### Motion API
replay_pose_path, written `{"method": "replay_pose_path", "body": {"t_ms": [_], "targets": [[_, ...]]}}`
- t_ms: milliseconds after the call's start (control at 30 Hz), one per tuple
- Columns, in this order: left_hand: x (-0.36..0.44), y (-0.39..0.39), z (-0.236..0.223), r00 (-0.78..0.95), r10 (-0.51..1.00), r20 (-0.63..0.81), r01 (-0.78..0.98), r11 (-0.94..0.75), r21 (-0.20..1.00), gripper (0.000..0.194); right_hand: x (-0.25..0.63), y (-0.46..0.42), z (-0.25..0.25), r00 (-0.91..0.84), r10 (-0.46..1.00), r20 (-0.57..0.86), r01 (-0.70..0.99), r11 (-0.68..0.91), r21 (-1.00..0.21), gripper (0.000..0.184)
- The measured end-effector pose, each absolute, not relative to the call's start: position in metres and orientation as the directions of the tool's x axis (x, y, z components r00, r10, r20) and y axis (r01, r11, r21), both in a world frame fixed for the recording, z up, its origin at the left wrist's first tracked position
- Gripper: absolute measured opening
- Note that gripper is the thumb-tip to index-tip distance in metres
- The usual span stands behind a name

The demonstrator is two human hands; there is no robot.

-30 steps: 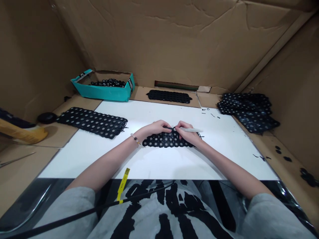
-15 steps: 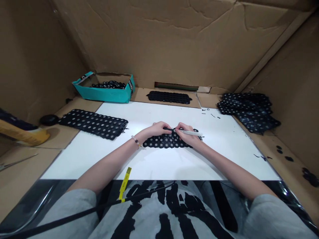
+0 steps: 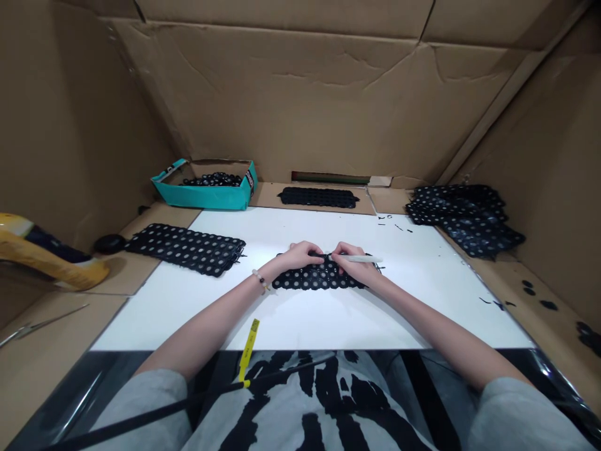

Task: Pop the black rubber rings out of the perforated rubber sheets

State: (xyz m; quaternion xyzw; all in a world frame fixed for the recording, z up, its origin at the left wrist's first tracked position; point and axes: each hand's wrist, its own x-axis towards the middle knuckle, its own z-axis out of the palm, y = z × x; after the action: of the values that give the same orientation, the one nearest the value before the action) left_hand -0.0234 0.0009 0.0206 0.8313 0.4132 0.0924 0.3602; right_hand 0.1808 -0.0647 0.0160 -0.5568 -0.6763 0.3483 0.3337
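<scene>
A black sheet with rows of round pale holes [image 3: 310, 277] lies on the white work surface in front of me. Its far edge is pinched between the thumb and fingers of my left hand [image 3: 303, 255], which wears a beaded bracelet. My right hand [image 3: 354, 266] grips a slim white pen-like tool [image 3: 365, 258] and rests over the sheet's right part. The tool's tip meets the sheet's far edge close to my left fingertips; the exact contact is too small to make out.
A teal box [image 3: 201, 197] with black pieces stands back left. Another holed sheet [image 3: 188, 248] lies left, one [image 3: 319, 197] at the back, and a pile [image 3: 464, 216] at right. Scissors [image 3: 42, 324] and a yellow bottle [image 3: 51, 257] are far left. Black scraps [image 3: 498, 304] lie right.
The camera has tilted up, so everything sits lower in view. Both hands keep their grips at the sheet's far edge, and the white tool lies slightly flatter.
</scene>
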Motion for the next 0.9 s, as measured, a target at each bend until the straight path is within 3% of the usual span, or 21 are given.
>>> {"method": "replay_pose_path", "body": {"t_ms": [900], "targets": [[-0.0209, -0.0003, 0.0194, 0.618, 0.772, -0.147, 0.648, -0.394, 0.652, 0.027, 0.1817, -0.0638, 0.0142, -0.161, 0.987, 0.027, 0.518, 0.108, -0.849, 0.016]]}}
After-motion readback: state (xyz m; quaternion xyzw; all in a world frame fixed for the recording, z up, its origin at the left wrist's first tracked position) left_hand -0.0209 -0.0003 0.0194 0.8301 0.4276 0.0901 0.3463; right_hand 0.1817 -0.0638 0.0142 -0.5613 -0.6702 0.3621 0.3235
